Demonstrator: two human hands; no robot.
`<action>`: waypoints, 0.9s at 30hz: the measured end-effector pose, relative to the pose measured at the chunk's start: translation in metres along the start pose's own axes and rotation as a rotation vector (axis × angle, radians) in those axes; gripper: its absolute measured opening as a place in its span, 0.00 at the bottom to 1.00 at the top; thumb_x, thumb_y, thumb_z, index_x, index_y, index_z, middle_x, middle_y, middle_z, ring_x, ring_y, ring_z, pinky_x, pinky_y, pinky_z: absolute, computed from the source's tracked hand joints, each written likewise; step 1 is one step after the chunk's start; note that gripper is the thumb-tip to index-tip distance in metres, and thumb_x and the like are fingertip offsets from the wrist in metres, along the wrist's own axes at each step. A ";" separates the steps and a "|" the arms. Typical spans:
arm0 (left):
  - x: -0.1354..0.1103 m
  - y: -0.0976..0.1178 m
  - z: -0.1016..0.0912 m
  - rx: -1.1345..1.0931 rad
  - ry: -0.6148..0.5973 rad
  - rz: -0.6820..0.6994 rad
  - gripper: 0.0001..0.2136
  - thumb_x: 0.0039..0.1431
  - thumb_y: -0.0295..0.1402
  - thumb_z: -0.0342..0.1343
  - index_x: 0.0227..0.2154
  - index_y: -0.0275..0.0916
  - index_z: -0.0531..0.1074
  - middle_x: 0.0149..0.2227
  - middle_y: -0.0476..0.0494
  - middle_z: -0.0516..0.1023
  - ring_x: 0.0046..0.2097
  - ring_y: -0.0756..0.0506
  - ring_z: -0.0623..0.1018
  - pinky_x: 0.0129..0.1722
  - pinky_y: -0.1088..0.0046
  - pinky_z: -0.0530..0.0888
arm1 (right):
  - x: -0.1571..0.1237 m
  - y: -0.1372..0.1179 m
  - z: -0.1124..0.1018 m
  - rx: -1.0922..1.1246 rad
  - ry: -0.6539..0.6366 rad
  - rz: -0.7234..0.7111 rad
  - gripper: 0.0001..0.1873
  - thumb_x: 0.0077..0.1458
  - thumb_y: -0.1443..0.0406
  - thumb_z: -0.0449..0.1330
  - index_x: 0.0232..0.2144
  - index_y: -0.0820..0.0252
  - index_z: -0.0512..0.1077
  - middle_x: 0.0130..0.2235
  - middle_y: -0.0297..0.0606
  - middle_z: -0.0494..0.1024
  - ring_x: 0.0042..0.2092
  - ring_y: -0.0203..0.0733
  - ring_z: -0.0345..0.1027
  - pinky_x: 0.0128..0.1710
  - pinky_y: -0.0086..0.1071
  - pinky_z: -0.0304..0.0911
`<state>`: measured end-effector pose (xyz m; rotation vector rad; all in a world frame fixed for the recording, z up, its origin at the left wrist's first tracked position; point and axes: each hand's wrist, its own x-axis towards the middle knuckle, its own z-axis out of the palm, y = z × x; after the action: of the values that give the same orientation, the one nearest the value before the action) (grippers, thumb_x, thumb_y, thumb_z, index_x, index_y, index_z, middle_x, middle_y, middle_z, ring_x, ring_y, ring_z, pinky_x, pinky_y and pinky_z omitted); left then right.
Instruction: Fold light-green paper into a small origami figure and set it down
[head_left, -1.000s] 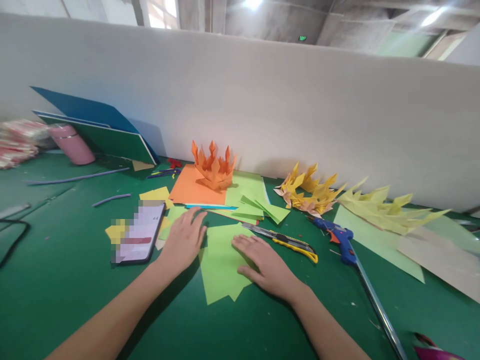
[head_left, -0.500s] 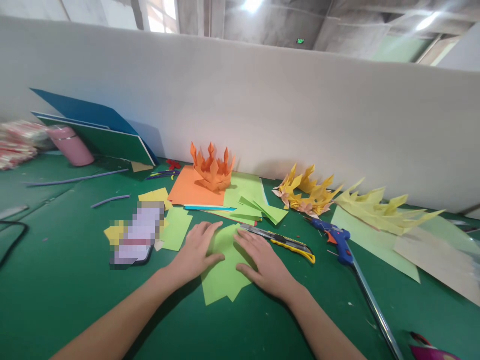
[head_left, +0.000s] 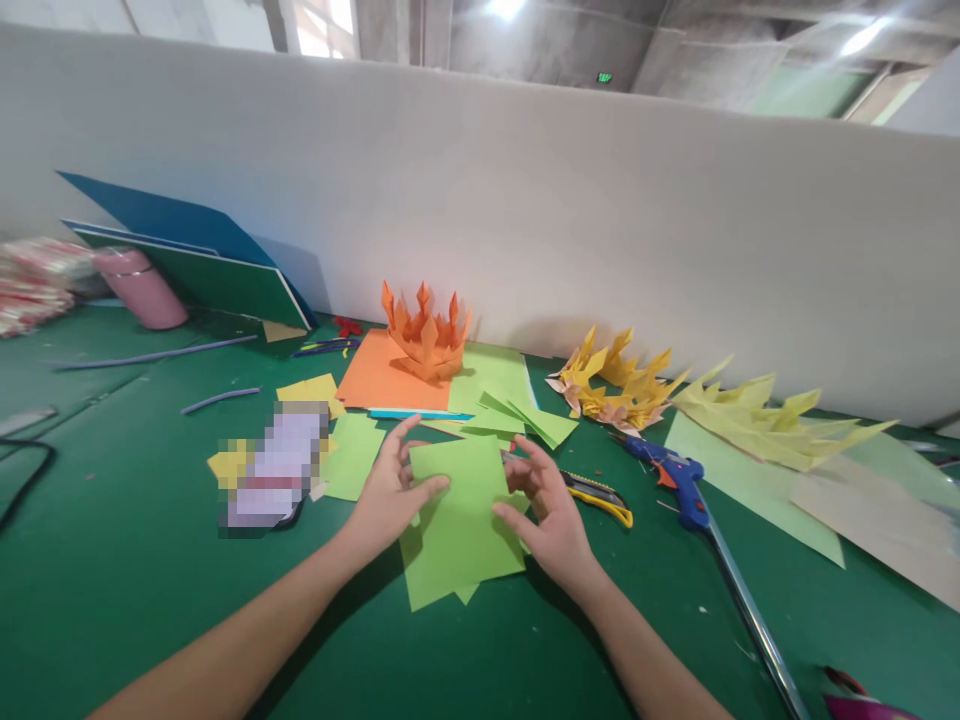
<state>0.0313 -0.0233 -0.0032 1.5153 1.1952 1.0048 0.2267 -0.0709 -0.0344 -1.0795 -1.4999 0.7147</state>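
Note:
A light green sheet of paper (head_left: 461, 520) is tilted up in front of me, over more green paper pieces (head_left: 466, 594) on the table. My left hand (head_left: 390, 495) grips its left edge, thumb on the front and fingers behind. At the right edge, my right hand (head_left: 551, 510) is open with fingers curved and apart, its thumb tip close to the sheet. Just beyond the right hand lies a yellow-handled utility knife (head_left: 600, 495), its front part hidden. Folded green paper strips (head_left: 536, 420) rest behind the sheet.
A phone (head_left: 281, 465) lies left on yellow paper scraps. At the back stand an orange paper crown (head_left: 427, 345) and a yellow crown (head_left: 615, 385). A pale yellow spiked strip (head_left: 780, 420) and blue glue gun (head_left: 679, 480) are right. A pink bottle (head_left: 142, 290) leans far left.
The green sheet has come up off the paper below, with my left hand on its edge. My right hand has lifted from the paper and shifted right, fingers spreading.

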 end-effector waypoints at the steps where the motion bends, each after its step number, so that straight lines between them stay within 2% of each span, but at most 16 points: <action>1: 0.000 0.001 0.000 -0.020 -0.002 -0.036 0.33 0.46 0.34 0.59 0.56 0.41 0.55 0.29 0.54 0.65 0.20 0.56 0.60 0.19 0.79 0.63 | -0.001 -0.001 0.001 -0.012 -0.004 0.019 0.29 0.52 0.62 0.59 0.56 0.55 0.59 0.42 0.40 0.73 0.40 0.40 0.68 0.42 0.35 0.67; 3: 0.000 0.001 -0.001 0.010 -0.018 -0.074 0.27 0.47 0.39 0.58 0.51 0.38 0.62 0.21 0.58 0.59 0.19 0.54 0.60 0.18 0.79 0.61 | -0.002 -0.004 0.003 -0.060 -0.016 0.043 0.23 0.53 0.63 0.58 0.52 0.55 0.64 0.42 0.40 0.73 0.38 0.39 0.68 0.39 0.33 0.68; 5: 0.001 0.000 -0.001 0.061 -0.049 -0.098 0.22 0.49 0.43 0.56 0.45 0.36 0.68 0.18 0.58 0.58 0.19 0.53 0.63 0.19 0.77 0.63 | -0.003 -0.005 0.004 -0.106 0.007 0.037 0.20 0.54 0.64 0.56 0.50 0.55 0.66 0.43 0.40 0.73 0.39 0.39 0.68 0.37 0.32 0.68; 10: 0.001 0.004 0.000 -0.097 -0.104 -0.181 0.26 0.46 0.44 0.56 0.47 0.37 0.61 0.22 0.56 0.67 0.24 0.51 0.70 0.27 0.73 0.68 | -0.004 -0.001 0.005 -0.128 0.098 0.033 0.20 0.57 0.63 0.51 0.53 0.55 0.63 0.47 0.44 0.69 0.44 0.44 0.67 0.38 0.34 0.69; 12: -0.001 0.007 0.000 -0.093 -0.125 -0.203 0.21 0.47 0.45 0.56 0.42 0.37 0.64 0.22 0.55 0.67 0.25 0.51 0.70 0.28 0.73 0.68 | -0.004 -0.001 0.005 -0.159 0.079 0.025 0.23 0.58 0.62 0.50 0.56 0.55 0.59 0.50 0.47 0.67 0.47 0.46 0.66 0.40 0.37 0.69; 16: -0.005 0.009 0.001 -0.021 -0.186 -0.183 0.16 0.49 0.47 0.53 0.28 0.37 0.67 0.20 0.55 0.64 0.24 0.51 0.68 0.27 0.74 0.66 | -0.004 -0.005 0.003 -0.383 -0.048 -0.134 0.26 0.59 0.64 0.48 0.60 0.52 0.55 0.50 0.46 0.67 0.51 0.50 0.63 0.49 0.44 0.64; 21: -0.006 0.005 0.003 0.033 -0.171 -0.102 0.16 0.52 0.47 0.50 0.22 0.38 0.66 0.18 0.55 0.60 0.22 0.52 0.63 0.23 0.76 0.62 | -0.004 -0.011 0.001 -0.592 -0.316 -0.275 0.25 0.62 0.62 0.46 0.60 0.44 0.53 0.58 0.43 0.59 0.56 0.50 0.58 0.51 0.46 0.61; 24: -0.007 0.004 0.003 0.000 -0.164 -0.097 0.17 0.54 0.47 0.49 0.22 0.37 0.67 0.20 0.53 0.63 0.23 0.52 0.63 0.23 0.76 0.62 | -0.004 -0.013 0.002 -0.664 -0.463 -0.286 0.25 0.62 0.57 0.45 0.61 0.47 0.54 0.63 0.45 0.52 0.60 0.52 0.51 0.55 0.49 0.56; 27: -0.008 0.007 0.003 -0.051 -0.222 -0.112 0.16 0.51 0.47 0.52 0.30 0.37 0.71 0.24 0.51 0.69 0.25 0.51 0.66 0.24 0.76 0.64 | -0.003 -0.015 0.003 -0.677 -0.526 -0.259 0.27 0.62 0.53 0.44 0.61 0.50 0.54 0.64 0.47 0.49 0.61 0.54 0.49 0.56 0.51 0.53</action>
<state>0.0341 -0.0327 0.0020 1.4611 1.0759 0.7654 0.2200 -0.0794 -0.0235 -1.1989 -2.3931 0.3095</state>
